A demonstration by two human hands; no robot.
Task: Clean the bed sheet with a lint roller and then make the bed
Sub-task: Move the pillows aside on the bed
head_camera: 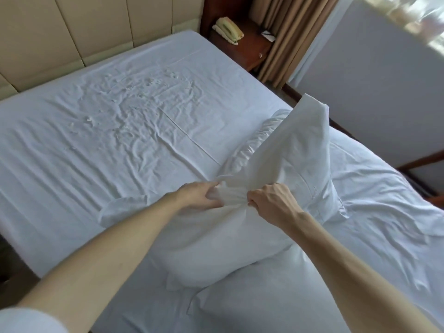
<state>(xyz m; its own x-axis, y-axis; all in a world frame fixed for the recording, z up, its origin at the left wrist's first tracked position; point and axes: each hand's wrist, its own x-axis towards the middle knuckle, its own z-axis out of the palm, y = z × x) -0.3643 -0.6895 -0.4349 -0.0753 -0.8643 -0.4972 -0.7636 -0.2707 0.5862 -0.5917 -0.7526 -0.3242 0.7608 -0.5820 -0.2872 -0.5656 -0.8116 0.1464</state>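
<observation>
A white pillow (276, 169) stands tilted on the bed, one corner raised toward the window. My left hand (201, 195) and my right hand (271, 203) both grip a bunched fold of its cover at the near edge, close together. A second white pillow (252, 296) lies flat under it, nearer to me. The white bed sheet (108, 131) covers the mattress and is creased, with small bits of lint in its middle. No lint roller is in view.
A padded beige headboard (72, 32) runs along the far side. A wooden nightstand (249, 49) with a cream telephone (228, 30) stands at the bed's far corner, beside brown curtains (288, 32). Rumpled white bedding (384, 200) lies at the right.
</observation>
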